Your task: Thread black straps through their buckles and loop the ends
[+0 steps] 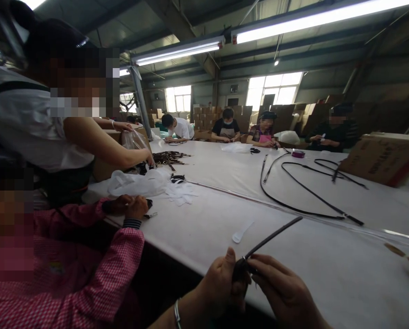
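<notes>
Near the front edge of the table, my left hand [221, 276] is closed round a bundled part of a black strap [274, 236], thumb up. One stiff length of it sticks out toward the upper right, with a small shiny metal fitting at its base. My right hand [283, 283] pinches the same strap beside that fitting; the fingers partly hide what lies between the hands. Just beyond them a white, spoon-shaped slip [240, 233] lies flat on the white table [204, 224].
Long black straps [283, 201] with metal clips lie looped across the table. A cardboard box [384, 157] and a purple roll [298, 154] are at the right. At my left, a co-worker's checked sleeve [118, 269] reaches over the edge, near white slips [178, 194] and brown straps [172, 158].
</notes>
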